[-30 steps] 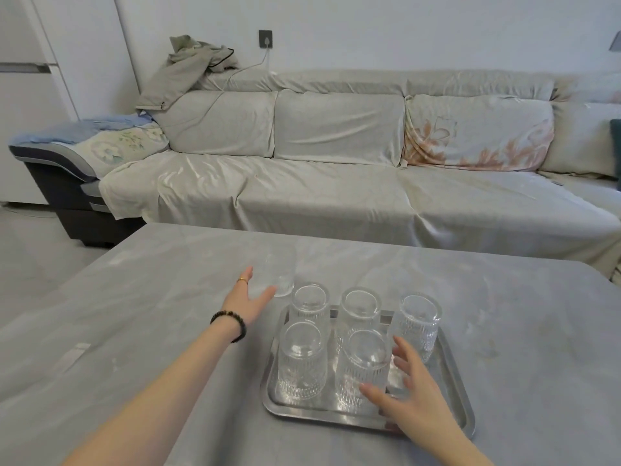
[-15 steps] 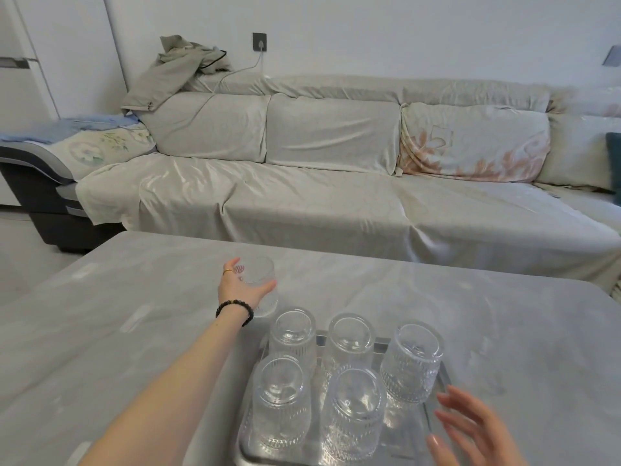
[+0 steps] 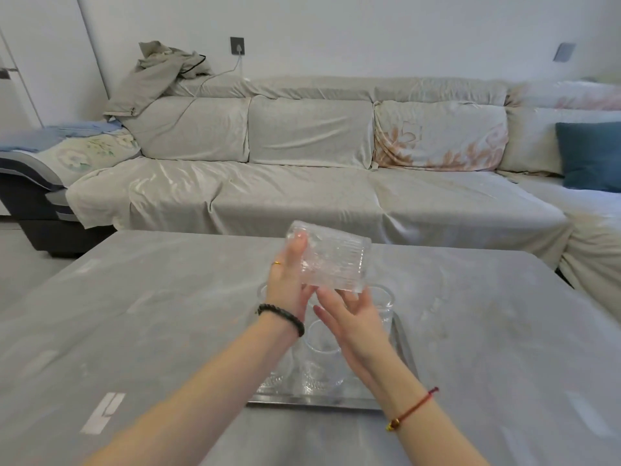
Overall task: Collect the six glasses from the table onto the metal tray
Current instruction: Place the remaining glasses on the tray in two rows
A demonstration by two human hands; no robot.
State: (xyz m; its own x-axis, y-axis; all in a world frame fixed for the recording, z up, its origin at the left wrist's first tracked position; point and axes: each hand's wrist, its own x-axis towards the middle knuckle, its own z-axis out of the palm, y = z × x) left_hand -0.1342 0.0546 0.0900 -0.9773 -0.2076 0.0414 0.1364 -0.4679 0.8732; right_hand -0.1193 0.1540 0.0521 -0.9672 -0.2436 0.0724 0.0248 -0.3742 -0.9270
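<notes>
Head view over a grey table (image 3: 134, 297), sofa (image 3: 302, 183) behind. Left hand (image 3: 289, 280), black bead bracelet (image 3: 282, 318) at the wrist and thin gold ring (image 3: 277, 263) on one finger, wrapped around a ribbed clear glass (image 3: 331, 260), fingers (image 3: 297, 245) curled over its left end. Glass lifted clear of the table, tipped on its side, directly above the far part of the metal tray (image 3: 312, 403). Right hand (image 3: 353, 322), red cord bracelet (image 3: 415, 406) at the wrist, spread open just beneath the glass, fingertips (image 3: 364, 297) at or nearly at its lower right edge; actual contact not discernible. Tray flat on the table near the front edge of the view, mostly hidden by both forearms, only its near rim and right edge exposed. Upturned glasses (image 3: 319, 358) standing on the tray between and under the arms; one further glass (image 3: 383, 302) visible at the far right of the tray beyond the right hand; total count on the tray not determinable because of occlusion. Pale rectangular reflection (image 3: 102, 412) on the table surface at lower left. Beige jacket (image 3: 161, 75) draped over the left end of the sofa back, teal cushion (image 3: 591, 156) at the right, wall socket (image 3: 237, 46) with a cable above.
</notes>
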